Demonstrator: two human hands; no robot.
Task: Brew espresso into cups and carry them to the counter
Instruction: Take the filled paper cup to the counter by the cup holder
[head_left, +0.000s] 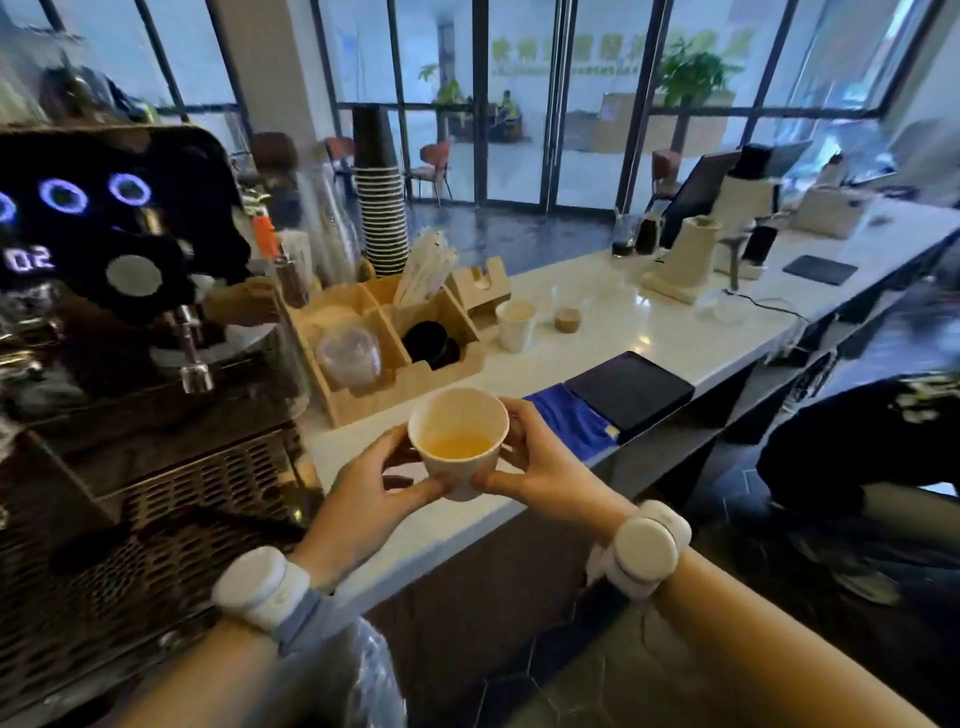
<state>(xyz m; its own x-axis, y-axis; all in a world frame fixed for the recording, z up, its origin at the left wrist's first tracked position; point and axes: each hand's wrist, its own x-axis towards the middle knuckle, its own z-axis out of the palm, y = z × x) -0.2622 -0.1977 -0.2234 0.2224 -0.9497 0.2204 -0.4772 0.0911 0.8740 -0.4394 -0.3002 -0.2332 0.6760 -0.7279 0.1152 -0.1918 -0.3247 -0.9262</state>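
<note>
Now paper cup (458, 441) between hands; left hand (374, 486), right hand (540, 467) both pinching it above counter edge (597, 332).

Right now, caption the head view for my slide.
Both hands, left and right, hold a paper cup of espresso over the white counter.
</note>
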